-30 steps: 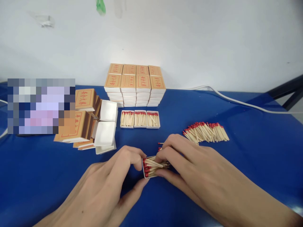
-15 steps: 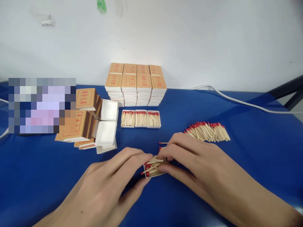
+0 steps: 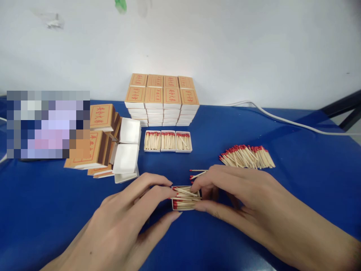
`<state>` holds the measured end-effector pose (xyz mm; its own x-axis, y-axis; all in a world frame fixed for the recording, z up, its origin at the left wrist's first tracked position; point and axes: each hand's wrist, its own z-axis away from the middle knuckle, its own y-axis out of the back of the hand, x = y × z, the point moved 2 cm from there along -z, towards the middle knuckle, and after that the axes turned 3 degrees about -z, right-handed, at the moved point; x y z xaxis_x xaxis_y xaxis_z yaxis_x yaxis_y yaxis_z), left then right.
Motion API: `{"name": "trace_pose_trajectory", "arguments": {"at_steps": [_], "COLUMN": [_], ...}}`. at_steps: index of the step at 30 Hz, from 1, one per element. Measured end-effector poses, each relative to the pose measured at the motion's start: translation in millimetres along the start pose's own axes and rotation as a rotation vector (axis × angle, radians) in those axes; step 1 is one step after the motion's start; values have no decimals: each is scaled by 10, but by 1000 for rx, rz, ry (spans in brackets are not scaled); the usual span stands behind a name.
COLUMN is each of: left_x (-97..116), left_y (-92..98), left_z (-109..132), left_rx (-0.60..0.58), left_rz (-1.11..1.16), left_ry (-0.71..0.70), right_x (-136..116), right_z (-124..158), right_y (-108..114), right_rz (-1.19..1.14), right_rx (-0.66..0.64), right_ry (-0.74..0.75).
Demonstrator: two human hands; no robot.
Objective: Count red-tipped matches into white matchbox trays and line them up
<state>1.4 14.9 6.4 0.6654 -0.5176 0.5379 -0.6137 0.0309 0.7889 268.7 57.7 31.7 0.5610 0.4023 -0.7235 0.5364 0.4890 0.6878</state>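
Observation:
A small white matchbox tray [image 3: 186, 209] full of red-headed matches [image 3: 184, 199] rests on the blue table between my hands. My left hand [image 3: 132, 214] grips around its left end: the thumb is by the near edge, another fingertip is at the far corner, and the index fingertip touches the match heads. At the right end, my right hand [image 3: 234, 207] holds the tray between thumb and fingers, with the fingertips against the match sticks. Several loose matches [image 3: 197, 175] lie just behind the tray, partly covered by my right hand.
Three filled trays [image 3: 168, 141] stand in a row behind. A match pile [image 3: 248, 156] lies at right. Empty white trays [image 3: 125, 158] and matchbox covers [image 3: 101, 116] are stacked at left, beside a pixelated patch. Stacked matchboxes [image 3: 162, 99] stand near the wall; a white cable [image 3: 282, 123] runs rightward.
My left index finger has come over the match heads, and the left thumb has shifted slightly. My right fingers have spread a little at the tray's right end. The matches lie straighter.

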Motion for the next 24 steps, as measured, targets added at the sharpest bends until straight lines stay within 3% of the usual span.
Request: {"name": "trace_pose_trajectory", "arguments": {"at_steps": [6, 10, 24], "left_x": [-6, -36, -4], "left_y": [10, 4, 35], "left_z": [27, 57, 9], "left_rx": [-8, -65, -62], "left_rz": [-7, 42, 132], "left_ry": [31, 12, 9], "right_x": [52, 34, 26], "right_z": [35, 33, -2], "right_y": [7, -2, -42], "right_rz": [-67, -61, -33], "right_rx": [-103, -63, -51], "right_ry": [-57, -37, 11]}}
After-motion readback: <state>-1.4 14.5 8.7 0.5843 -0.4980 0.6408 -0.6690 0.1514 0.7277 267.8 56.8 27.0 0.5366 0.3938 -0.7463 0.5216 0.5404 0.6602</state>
